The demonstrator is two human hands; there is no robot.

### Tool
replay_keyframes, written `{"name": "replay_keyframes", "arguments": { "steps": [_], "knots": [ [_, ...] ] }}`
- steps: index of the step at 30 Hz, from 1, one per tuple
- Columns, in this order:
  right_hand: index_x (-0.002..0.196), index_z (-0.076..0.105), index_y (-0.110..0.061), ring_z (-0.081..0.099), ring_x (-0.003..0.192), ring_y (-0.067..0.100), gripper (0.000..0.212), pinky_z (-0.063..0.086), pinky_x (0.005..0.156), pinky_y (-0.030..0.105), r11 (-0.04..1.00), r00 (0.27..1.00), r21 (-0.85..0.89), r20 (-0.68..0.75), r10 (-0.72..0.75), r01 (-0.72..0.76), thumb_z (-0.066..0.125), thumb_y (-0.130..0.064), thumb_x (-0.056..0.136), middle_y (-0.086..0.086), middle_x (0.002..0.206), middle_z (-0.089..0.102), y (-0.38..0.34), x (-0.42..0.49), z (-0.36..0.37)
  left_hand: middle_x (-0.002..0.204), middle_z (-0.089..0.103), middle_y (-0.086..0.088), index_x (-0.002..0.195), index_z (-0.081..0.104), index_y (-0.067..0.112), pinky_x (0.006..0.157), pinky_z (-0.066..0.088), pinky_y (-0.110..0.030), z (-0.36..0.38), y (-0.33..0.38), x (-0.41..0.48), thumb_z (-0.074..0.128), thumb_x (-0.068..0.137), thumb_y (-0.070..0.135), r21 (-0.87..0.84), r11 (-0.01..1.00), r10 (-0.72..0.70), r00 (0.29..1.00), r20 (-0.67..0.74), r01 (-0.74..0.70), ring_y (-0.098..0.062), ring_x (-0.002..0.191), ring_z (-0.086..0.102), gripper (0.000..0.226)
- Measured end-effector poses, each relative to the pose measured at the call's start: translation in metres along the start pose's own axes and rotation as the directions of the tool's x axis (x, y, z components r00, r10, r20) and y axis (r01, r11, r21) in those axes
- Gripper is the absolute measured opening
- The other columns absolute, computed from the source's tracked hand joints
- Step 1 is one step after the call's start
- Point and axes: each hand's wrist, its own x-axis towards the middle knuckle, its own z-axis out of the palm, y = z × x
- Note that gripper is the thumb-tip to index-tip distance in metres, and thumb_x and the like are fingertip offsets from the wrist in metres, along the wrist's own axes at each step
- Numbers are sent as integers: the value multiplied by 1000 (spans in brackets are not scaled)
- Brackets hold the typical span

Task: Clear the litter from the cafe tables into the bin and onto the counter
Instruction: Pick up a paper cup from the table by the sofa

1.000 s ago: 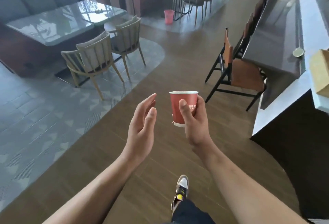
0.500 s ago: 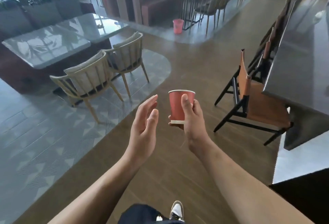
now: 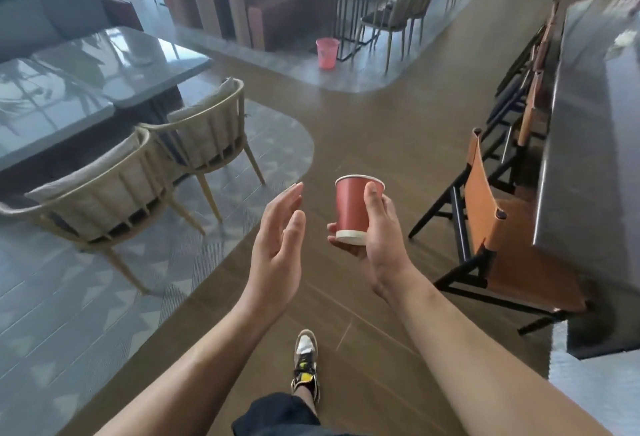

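The right hand [image 3: 379, 243] gripped a red paper cup [image 3: 355, 209] at centre frame, thumb up the near side, fingers curled under and behind the white base. The cup stood upright, held in the air above the brown wooden floor [image 3: 398, 131]. The left hand [image 3: 277, 248] was just beside it, apart from the cup, palm turned toward it, fingers straight and together, holding nothing. A pink bin [image 3: 327, 53] stood on the floor in the upper middle of the frame, beside a table's legs. Grey tables [image 3: 86, 89] with two pale chairs [image 3: 166, 165] occupied the left. A dark counter [image 3: 588, 145] ran down the right edge, with orange-seated chairs [image 3: 512, 241] alongside. One shoe [image 3: 305, 356] showed at bottom centre.
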Motion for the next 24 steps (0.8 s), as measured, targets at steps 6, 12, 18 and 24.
{"name": "replay_keyframes", "arguments": {
  "steps": [6,12,18,24],
  "knots": [
    [135,57,-21,72,88,28,54,62,66,36,999,998,-1,-51,44,-44,52,-64,102,12,123,68,-51,152,36,150,58,3,144,56,24,121,41,-55,26,-40,170,48,99,47,-23,1000,-11,998,61,13,-15,144,52,51],
    [137,57,-21,71,88,28,56,61,69,36,997,996,10,-59,70,-70,50,-65,103,10,117,69,-101,274,53,151,56,2,144,55,24,123,40,-53,61,-65,302,48,104,36,-30,999,-36,988,147,41,-14,145,51,42],
    [138,55,-19,73,81,27,57,59,60,32,995,994,24,-53,94,-93,50,-64,103,11,113,71,-132,408,52,151,56,-3,142,56,26,121,40,-55,110,-112,423,48,104,32,8,999,-37,988,149,36,-19,146,50,39],
    [135,59,-21,74,80,28,56,58,58,33,988,989,45,-18,147,-146,48,-66,103,11,114,71,-177,565,33,151,57,5,141,56,34,121,42,-54,178,-159,559,49,99,50,43,998,-39,993,115,35,-14,145,50,46]
  ]
}}
